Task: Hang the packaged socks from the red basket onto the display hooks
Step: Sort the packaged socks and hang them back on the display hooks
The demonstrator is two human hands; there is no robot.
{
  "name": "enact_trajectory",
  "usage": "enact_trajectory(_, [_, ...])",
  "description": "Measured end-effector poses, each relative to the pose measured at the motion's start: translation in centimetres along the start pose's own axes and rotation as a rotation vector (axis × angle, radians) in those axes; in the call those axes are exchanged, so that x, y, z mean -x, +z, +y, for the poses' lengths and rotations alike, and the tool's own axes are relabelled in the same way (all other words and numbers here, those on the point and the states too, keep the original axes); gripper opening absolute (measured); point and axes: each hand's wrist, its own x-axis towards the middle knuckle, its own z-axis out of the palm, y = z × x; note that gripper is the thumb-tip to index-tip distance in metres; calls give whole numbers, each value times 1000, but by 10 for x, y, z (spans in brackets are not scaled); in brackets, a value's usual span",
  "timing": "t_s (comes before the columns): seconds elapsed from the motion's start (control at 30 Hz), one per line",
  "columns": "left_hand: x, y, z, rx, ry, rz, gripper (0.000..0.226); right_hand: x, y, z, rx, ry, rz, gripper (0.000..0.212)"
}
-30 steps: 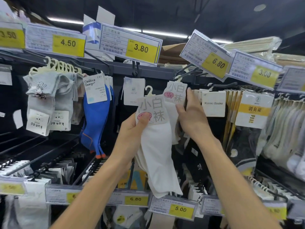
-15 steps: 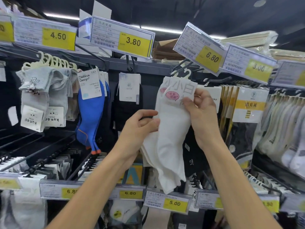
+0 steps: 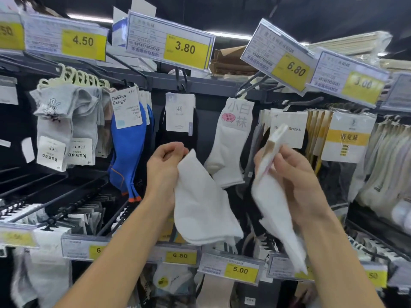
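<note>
One white sock pack (image 3: 231, 143) with a grey card label hangs on the display hook (image 3: 249, 85) under the 6.80 price tag. My left hand (image 3: 164, 165) is closed on the top of a second white sock pack (image 3: 200, 205), which droops down to the right of it. My right hand (image 3: 293, 167) grips a third white sock pack (image 3: 273, 187) edge-on, its card end pointing up, blurred. Both held packs are below and in front of the hanging one. The red basket is out of view.
Grey socks (image 3: 64, 121), blue socks (image 3: 129, 147) and black socks (image 3: 178, 130) hang on hooks to the left. Yellow-labelled packs (image 3: 347, 138) hang at the right. Price tags (image 3: 184, 47) jut out above; a lower row of hooks and tags (image 3: 240, 270) sits below my hands.
The pack I was lifting now hangs on the hook under the 6.80 tag. Both hands have dropped lower and each holds another white pack.
</note>
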Motion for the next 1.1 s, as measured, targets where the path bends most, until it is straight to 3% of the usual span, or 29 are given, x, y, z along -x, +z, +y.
enact_trajectory(0.07, [-2,2,2,63,19,84,10,9,3,5,133,52,-44,24])
enact_trajectory(0.17, [4,6,8,109,188,177,11,17,15,13,303,135,-79,31])
enact_trajectory(0.37, [28,21,32,269,426,167,15,27,45,28,508,62,-120,12])
enact_trajectory(0.57, [36,19,50,396,283,-22,25,28,59,36,851,-432,-70,9])
enact_trajectory(0.67, [40,18,49,369,-47,-211,20,25,59,40,1043,-645,-97,9])
enact_trajectory(0.73, [42,9,46,330,-303,-336,43,23,53,41,1110,-706,-67,12])
enact_trajectory(0.8, [46,-1,45,283,-407,-500,59,21,42,38,1169,-742,-5,14])
enact_trajectory(0.9, [47,-12,41,197,-349,-651,50,17,28,31,1197,-773,75,11])
enact_trajectory(1.1, [37,-7,34,88,-77,-549,35,16,20,16,1141,-776,92,5])
